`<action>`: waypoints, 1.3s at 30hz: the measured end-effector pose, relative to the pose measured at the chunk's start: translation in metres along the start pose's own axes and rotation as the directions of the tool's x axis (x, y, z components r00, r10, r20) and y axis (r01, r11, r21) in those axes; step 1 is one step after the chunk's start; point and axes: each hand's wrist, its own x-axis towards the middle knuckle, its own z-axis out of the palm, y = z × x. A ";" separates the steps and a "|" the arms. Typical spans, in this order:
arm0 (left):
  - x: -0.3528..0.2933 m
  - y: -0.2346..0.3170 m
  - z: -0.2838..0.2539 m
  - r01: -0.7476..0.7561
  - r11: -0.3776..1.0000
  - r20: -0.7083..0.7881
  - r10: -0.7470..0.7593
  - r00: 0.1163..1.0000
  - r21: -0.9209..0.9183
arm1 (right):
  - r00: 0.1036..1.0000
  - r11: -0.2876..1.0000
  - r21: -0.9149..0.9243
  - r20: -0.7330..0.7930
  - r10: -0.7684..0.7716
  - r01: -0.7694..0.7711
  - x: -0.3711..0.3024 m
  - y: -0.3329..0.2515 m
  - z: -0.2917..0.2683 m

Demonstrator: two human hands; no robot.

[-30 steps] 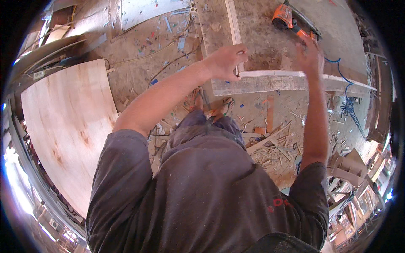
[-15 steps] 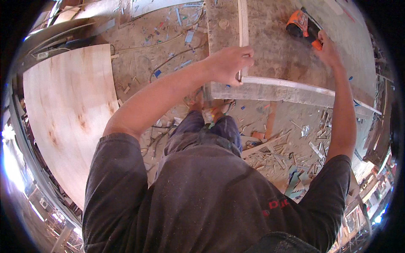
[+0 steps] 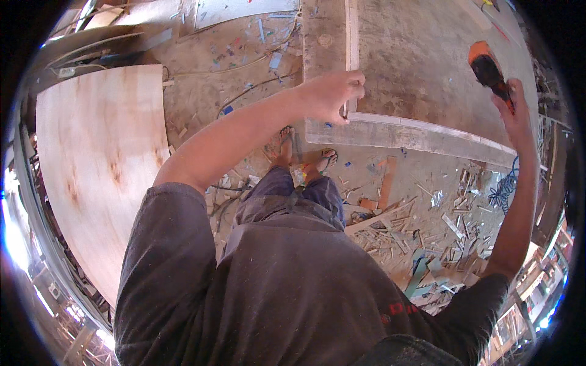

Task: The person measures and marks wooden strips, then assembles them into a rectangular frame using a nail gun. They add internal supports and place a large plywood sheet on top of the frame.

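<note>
Left arm extended forward, left grip curled, thumb apart, right arm stretched outward, right grip clenched

Orange-and-black power tool, pale wood strips, blue hose, pale plywood (brown-blotched)

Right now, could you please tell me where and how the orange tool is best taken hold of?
I'd grip the orange tool by its narrow handle, coming from the near right side. The handle slants toward the person's right, where the right hand holds it, while the bulkier end points away and looks too wide for a comfortable grasp.
</note>
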 end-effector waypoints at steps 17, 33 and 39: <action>0.003 0.002 -0.003 -0.022 0.999 -0.024 0.023 0.999 0.027 | 0.879 0.991 -0.012 0.463 -0.116 0.137 -0.160 -0.158 0.070; 0.001 0.001 -0.003 0.035 0.998 0.017 -0.036 0.999 0.048 | 0.744 0.816 -0.188 0.558 -0.369 0.546 -0.151 -0.169 0.167; 0.004 0.008 -0.006 0.035 0.998 0.006 -0.035 0.999 0.053 | 0.751 0.800 -0.167 0.494 -0.438 0.576 -0.150 -0.160 0.177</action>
